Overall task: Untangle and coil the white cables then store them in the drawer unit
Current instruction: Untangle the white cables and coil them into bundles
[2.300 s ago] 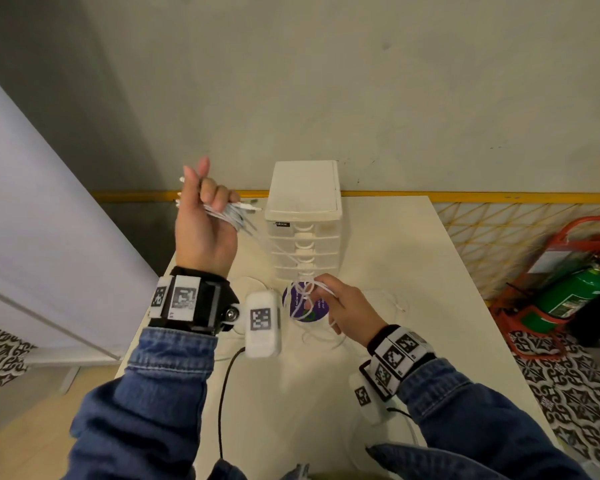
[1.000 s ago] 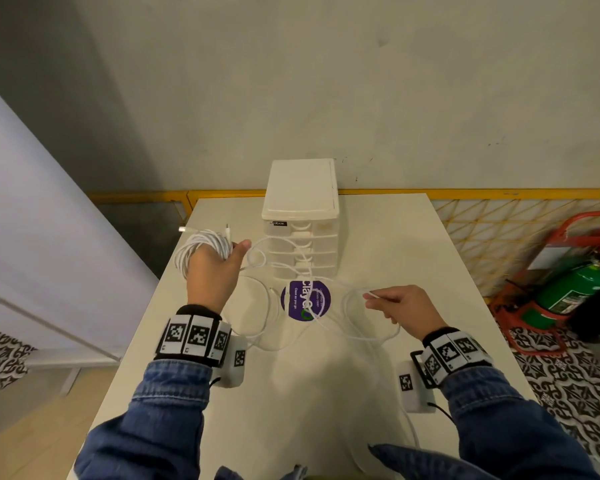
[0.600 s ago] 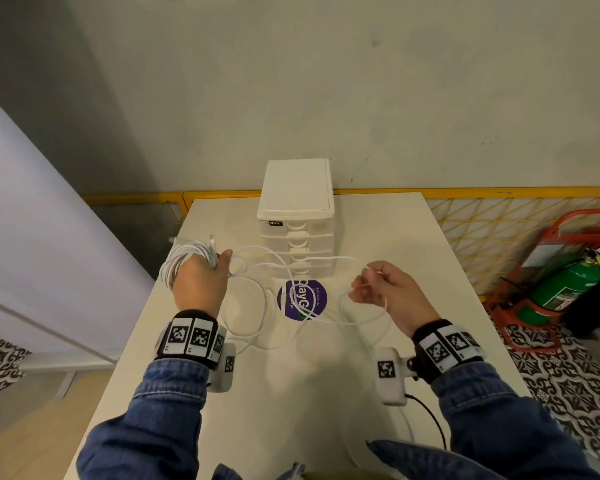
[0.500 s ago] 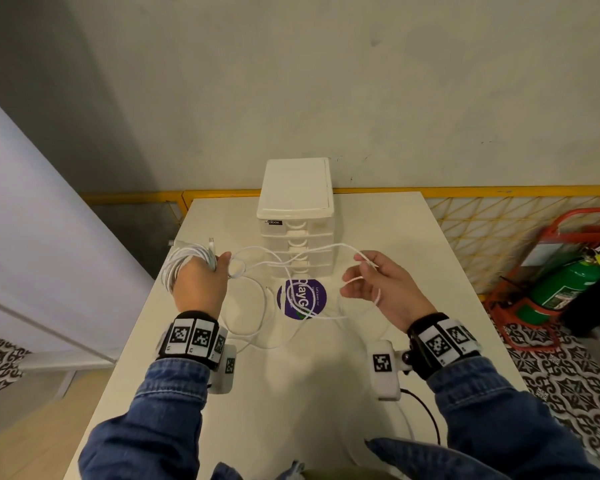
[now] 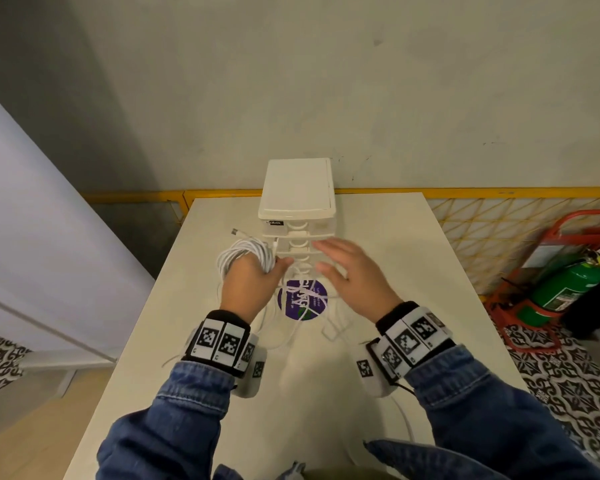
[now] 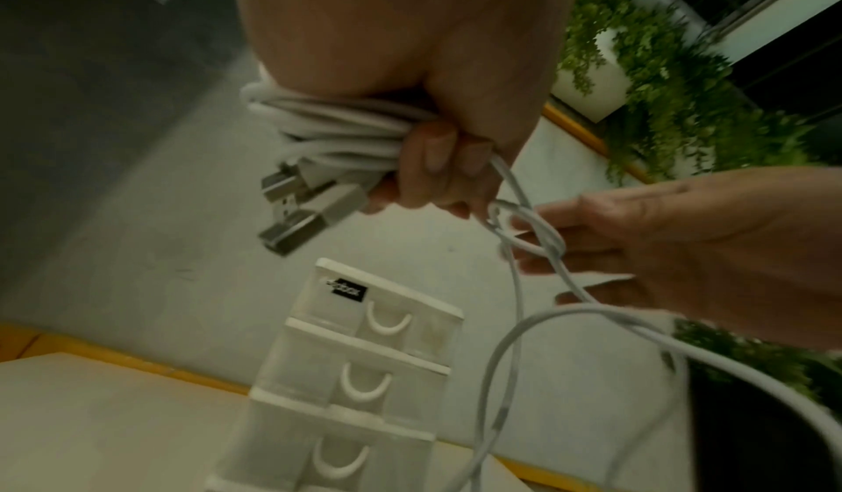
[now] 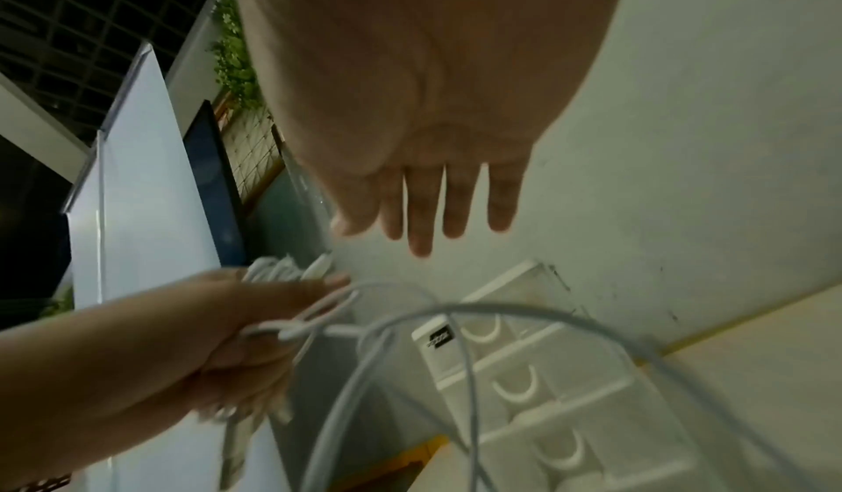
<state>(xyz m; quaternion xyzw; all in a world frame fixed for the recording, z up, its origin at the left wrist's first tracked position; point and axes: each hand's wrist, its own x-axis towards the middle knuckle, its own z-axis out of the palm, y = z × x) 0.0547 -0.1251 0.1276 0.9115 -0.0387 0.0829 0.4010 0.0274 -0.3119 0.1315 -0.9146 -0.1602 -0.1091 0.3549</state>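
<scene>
My left hand (image 5: 248, 284) (image 6: 437, 161) grips a coiled bundle of white cables (image 5: 245, 254) (image 6: 328, 132), with USB plugs (image 6: 305, 208) sticking out of the fist. Loose white cable (image 5: 291, 327) (image 6: 510, 323) (image 7: 410, 348) trails from the fist down onto the table and carries a small knotted loop (image 6: 524, 229) just below the hand. My right hand (image 5: 347, 271) (image 7: 424, 204) hovers with straight fingers in front of the white drawer unit (image 5: 297, 199) (image 6: 364, 374) (image 7: 537, 384) and holds nothing. All drawers look closed.
A purple round sticker (image 5: 303, 299) lies on the white table (image 5: 413, 271) under the loose cable. A wall stands behind the drawer unit. A green fire extinguisher (image 5: 565, 289) on a red stand sits on the floor at the right, and a white panel (image 5: 32, 237) at the left.
My right hand has let go of the cable strand and opened, moving left and forward towards the drawers. The left hand still grips the coil, shifted slightly right.
</scene>
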